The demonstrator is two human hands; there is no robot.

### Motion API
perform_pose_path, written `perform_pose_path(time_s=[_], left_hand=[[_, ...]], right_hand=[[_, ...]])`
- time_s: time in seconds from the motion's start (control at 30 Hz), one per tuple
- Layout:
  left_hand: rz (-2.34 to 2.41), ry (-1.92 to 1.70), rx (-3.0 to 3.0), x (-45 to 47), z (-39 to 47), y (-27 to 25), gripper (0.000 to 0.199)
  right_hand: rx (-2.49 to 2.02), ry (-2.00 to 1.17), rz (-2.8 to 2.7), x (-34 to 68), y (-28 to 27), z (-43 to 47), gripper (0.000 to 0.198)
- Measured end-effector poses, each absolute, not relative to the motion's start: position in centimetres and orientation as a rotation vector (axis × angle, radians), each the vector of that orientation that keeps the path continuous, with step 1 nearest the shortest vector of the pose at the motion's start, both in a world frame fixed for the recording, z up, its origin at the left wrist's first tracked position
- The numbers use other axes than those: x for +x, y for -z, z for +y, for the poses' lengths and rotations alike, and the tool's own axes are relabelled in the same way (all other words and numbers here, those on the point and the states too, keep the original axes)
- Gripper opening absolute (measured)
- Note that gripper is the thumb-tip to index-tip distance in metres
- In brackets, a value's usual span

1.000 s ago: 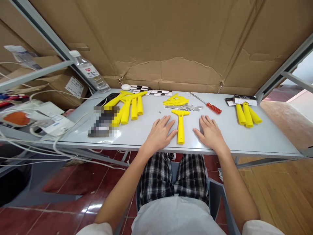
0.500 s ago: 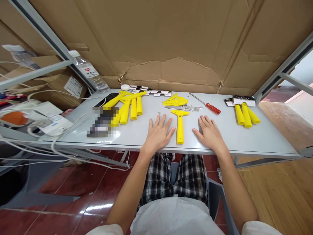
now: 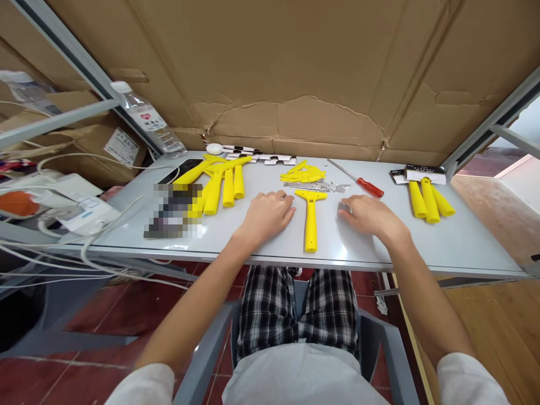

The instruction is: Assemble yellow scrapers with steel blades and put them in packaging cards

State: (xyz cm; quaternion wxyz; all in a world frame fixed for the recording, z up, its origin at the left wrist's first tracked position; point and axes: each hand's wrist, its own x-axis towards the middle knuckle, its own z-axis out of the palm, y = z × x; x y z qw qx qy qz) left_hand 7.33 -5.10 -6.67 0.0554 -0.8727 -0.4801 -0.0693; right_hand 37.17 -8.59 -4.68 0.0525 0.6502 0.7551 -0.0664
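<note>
A yellow plastic scraper handle lies upright in front of me, its wide head away from me. Left of it, my left hand rests on the table with loosely curled fingers, thumb apart from them, holding nothing I can see. My right hand is to the handle's right, just over the table, fingers bent and thumb apart, nothing visible in it. Beyond the handle are flat metal pieces with small screws, and a pile of yellow plastic parts. A red-handled screwdriver lies beyond my right hand.
Several more yellow handles lie at left beside a blurred-out dark patch. Scrapers with black-and-white blade ends are at right. Black-and-white pieces line the back. A plastic bottle leans by the frame; white cables hang at left.
Both hands lay flat with fingers stretched; now their fingers are bent and the wrists raised. The elbows have moved outward. The view has shifted slightly; the handle lies as before.
</note>
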Motion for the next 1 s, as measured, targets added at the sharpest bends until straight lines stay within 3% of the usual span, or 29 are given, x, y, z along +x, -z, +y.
perform_pose_path(time_s=[0.4,1.0], left_hand=[[-1.236,0.272,-2.862,6.8,7.5,5.8,0.037],[-1.251,0.233,-2.920,6.1,8.1,7.0,0.037]], right_hand=[[1.990,0.321,2.551,35.3,4.1,2.3,0.042],[1.837,0.264,2.711,34.5,6.5,2.9,0.030]])
